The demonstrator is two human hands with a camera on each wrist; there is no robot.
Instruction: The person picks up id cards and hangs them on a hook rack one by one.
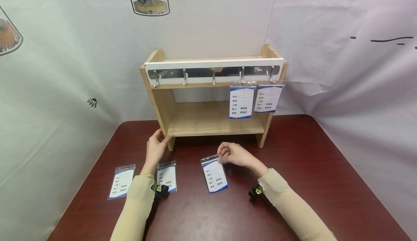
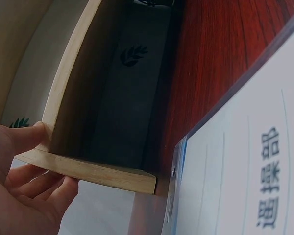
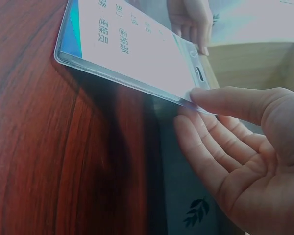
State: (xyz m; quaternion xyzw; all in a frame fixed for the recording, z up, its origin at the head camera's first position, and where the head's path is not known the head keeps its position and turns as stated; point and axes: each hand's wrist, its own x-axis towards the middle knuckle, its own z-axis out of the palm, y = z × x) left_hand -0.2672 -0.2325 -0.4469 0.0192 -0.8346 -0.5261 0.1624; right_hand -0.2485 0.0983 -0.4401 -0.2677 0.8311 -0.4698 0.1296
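Before the wooden shelf (image 1: 202, 121), grips its side with left hand (image 1: 155, 148), pinches badge (image 1: 215, 177) at corner with right hand (image 1: 237, 155), may drop it through so slight a hold

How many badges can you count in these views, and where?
5: one badge on the rack's rightmost hook, one on the next, one pinched by the right hand, two on the table, one each side of the left sleeve.

Both sleeves (image 1: 139, 199) are pale cream, with a small black, yellow-marked device (image 1: 164, 190) near each wrist.
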